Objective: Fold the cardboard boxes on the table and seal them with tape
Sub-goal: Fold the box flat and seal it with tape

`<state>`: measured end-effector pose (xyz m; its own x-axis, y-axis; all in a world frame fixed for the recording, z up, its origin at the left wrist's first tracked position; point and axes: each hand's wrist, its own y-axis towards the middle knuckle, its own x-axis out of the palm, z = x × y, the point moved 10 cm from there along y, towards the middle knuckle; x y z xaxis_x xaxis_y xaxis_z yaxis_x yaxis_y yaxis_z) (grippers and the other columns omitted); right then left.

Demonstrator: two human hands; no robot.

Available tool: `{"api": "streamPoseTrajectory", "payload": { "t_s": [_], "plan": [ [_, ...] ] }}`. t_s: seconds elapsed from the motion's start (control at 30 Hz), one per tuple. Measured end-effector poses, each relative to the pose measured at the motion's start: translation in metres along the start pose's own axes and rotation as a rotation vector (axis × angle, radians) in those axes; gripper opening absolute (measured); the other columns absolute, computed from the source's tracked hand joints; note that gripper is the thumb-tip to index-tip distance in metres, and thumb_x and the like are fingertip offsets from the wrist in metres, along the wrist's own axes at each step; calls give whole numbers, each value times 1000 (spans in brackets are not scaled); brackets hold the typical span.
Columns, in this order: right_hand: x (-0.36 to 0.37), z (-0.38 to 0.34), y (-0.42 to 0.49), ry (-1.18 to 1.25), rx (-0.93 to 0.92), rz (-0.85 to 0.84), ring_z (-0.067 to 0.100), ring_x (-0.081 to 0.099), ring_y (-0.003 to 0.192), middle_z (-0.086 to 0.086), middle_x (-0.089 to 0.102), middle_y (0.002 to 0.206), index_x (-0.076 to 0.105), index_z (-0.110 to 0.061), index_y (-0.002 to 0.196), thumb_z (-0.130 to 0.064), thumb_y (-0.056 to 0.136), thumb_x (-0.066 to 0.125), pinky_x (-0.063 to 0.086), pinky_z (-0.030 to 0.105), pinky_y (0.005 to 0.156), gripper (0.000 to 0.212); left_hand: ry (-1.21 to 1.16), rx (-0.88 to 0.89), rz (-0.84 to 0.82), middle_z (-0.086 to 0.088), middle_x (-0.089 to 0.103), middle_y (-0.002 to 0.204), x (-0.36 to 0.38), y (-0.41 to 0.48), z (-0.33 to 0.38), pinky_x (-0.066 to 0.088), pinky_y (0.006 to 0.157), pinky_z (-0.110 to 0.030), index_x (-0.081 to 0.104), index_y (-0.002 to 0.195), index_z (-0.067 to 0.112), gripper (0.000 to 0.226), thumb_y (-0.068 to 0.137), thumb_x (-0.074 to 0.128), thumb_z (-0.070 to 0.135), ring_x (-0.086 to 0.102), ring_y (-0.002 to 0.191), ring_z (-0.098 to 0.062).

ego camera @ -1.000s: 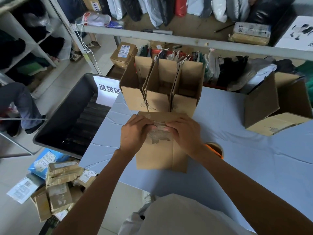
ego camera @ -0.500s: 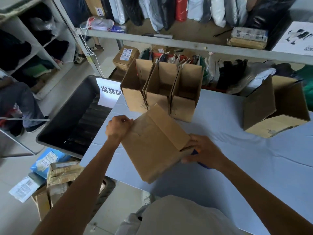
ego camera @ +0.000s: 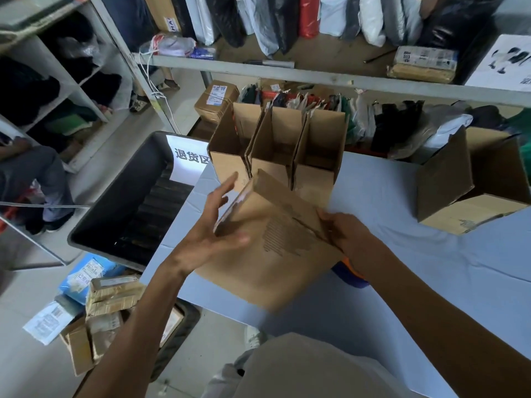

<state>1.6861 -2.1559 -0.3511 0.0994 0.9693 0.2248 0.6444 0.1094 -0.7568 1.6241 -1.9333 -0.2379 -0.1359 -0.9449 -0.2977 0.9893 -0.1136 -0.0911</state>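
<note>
— Where is the cardboard box (ego camera: pixel 275 248)?
— Between both hands, tilted above the table (ego camera: pixel 431 282). The right hand (ego camera: pixel 344 234) clamps its right edge with curled fingers. The left hand (ego camera: pixel 212 234), fingers straight and spread, is at its left end (blurred, so contact is uncertain).
— And the containers?
— Just beyond the hands, three open boxes (ego camera: pixel 275 150) stand in a touching row; I cannot tell their contents. Left of the left hand, a black bin (ego camera: pixel 129 208) holds dark stacked items. Far right of the right hand, a larger box (ego camera: pixel 465 182) lies on its side.

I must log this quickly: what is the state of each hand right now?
Left hand: open, fingers straight beside the cardboard box.
Right hand: grips the box's right edge.
</note>
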Motion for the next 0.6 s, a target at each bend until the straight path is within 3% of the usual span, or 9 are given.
{"api": "streamPoseTrajectory", "payload": {
  "t_s": [0.07,0.13,0.23,0.3,0.37,0.43,0.5,0.6],
  "plan": [
    [-3,11,5,-2,58,39,26,57,90,16,60,114,55,8,121,-11,89,62,48,32,65,37,96,38,5,23,38,140,8,8,5,39,97,-11,34,138,42,85,68,81,34,37,128,4],
    [-8,24,11,-84,94,85,27,55,97,17,58,123,53,10,123,-13,88,64,46,31,60,43,139,48,131,24,50,125,6,20,0,47,91,-15,45,127,38,60,74,72,33,50,115,3],
    [-18,37,21,-170,72,169,33,57,109,22,58,123,51,13,121,-9,83,70,47,36,74,47,288,42,232,19,60,112,2,38,-20,52,83,-25,53,116,40,30,91,60,25,60,99,-4],
    [-21,38,26,-339,12,191,35,60,104,23,63,113,60,12,108,-8,84,69,49,38,79,32,432,33,177,11,65,111,3,55,-33,54,83,-33,56,115,41,29,93,57,22,63,100,-13],
    [-20,31,27,-592,-80,215,33,63,91,20,67,96,68,-1,84,-7,85,64,52,38,76,8,573,2,119,8,68,107,5,76,-44,53,85,-40,57,115,41,31,91,59,21,64,100,-18],
    [-17,23,25,-728,-198,233,32,64,86,17,68,87,71,-7,77,-6,82,59,51,35,72,13,685,-28,76,4,70,105,9,95,-52,52,86,-41,59,117,37,31,90,60,21,64,101,-21],
    [-8,17,19,-818,-330,228,33,63,86,21,68,86,68,0,77,-11,83,57,39,29,63,16,736,-16,42,1,70,107,20,109,-57,50,87,-39,59,121,32,32,92,58,20,63,103,-23],
    [3,17,14,-783,-469,170,30,60,79,19,65,78,64,3,74,-18,88,58,35,31,62,25,698,34,-29,-2,66,117,53,120,-65,44,91,-34,55,129,26,37,94,54,17,59,110,-23]
  ]
}}
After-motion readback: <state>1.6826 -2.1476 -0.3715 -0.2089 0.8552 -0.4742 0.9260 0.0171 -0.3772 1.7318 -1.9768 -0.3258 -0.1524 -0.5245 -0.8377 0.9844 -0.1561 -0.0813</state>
